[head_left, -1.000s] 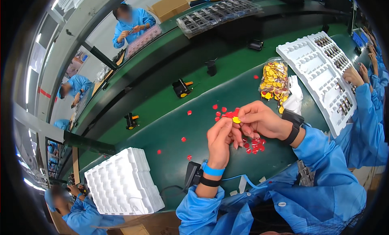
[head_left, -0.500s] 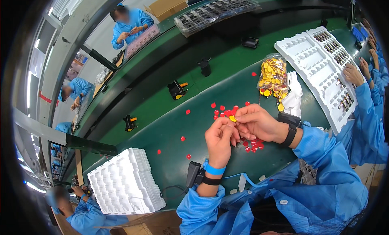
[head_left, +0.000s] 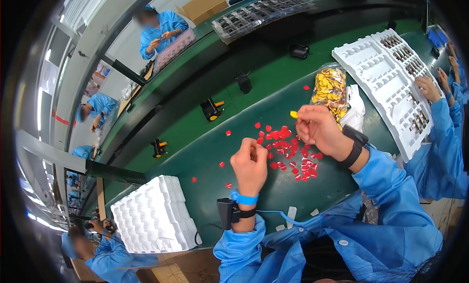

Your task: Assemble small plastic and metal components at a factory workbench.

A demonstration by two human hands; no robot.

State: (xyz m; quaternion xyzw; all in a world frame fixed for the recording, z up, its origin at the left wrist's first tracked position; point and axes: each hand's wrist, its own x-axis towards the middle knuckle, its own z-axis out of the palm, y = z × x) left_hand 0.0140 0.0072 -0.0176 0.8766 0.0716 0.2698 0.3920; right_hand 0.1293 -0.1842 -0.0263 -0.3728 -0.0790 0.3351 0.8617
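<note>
"Head view, right hand (head_left: 322, 130)?"
"Pinching a yellow piece (head_left: 294, 114) at the fingertips, over the green table (head_left: 207, 195), left of the bag (head_left: 329, 86) of yellow pieces."
"Left hand (head_left: 250, 167)?"
"Fingers curled in, can't tell if holding anything. Red pieces (head_left: 306, 168) scattered on the table, mostly between both hands."

Bench (head_left: 288, 195) with red, seemingly flat pieces (head_left: 281, 150)

text: none legible | labels, brands: none legible | numbers, signs: none legible
</note>
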